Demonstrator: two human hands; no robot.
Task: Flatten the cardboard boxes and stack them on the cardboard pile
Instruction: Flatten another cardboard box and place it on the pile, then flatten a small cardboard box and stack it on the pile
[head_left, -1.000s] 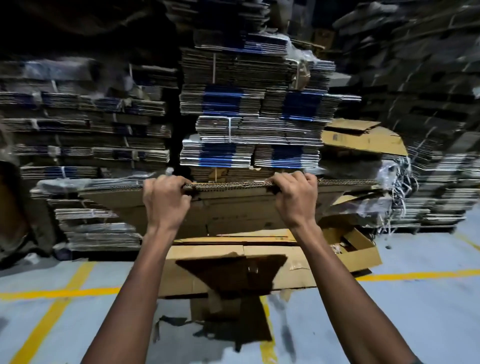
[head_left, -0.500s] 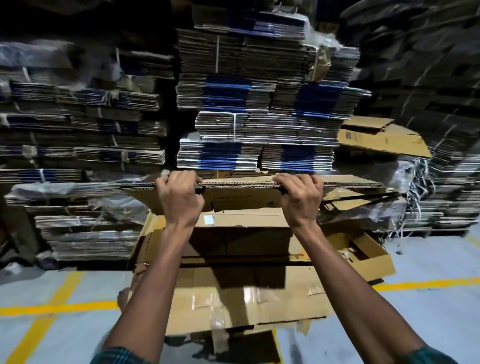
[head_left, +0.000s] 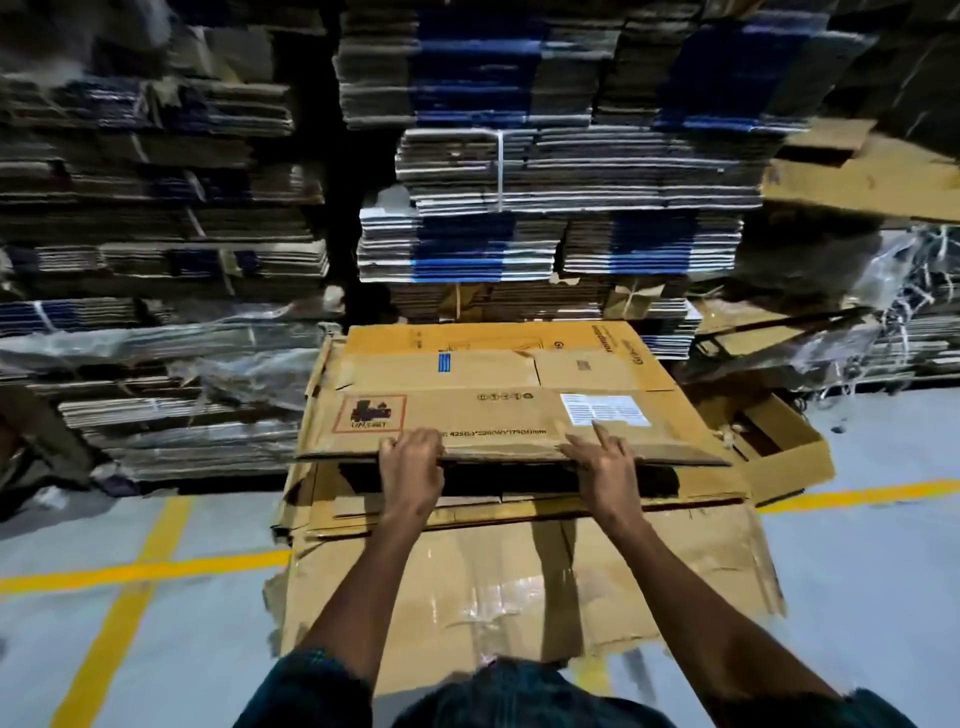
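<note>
A flattened brown cardboard box (head_left: 483, 410), with a white label and a red-framed mark, lies nearly level on top of the low cardboard pile (head_left: 519, 587) on the floor. Its near edge is still slightly raised above the sheets below. My left hand (head_left: 410, 467) grips that near edge, fingers curled over the top. My right hand (head_left: 602, 467) rests on the same edge further right, fingers spread and the index finger stretched out toward the label.
Tall stacks of strapped, bundled cardboard (head_left: 519, 171) form a wall right behind the pile and to the left (head_left: 156, 260). An open brown box (head_left: 779, 447) sits at the pile's right. Yellow floor lines (head_left: 130, 571) cross the grey floor.
The flattened box has swung from upright, edge-on in both fists, down onto the pile, printed face up. My right hand has loosened and spread its fingers. The view has moved closer.
</note>
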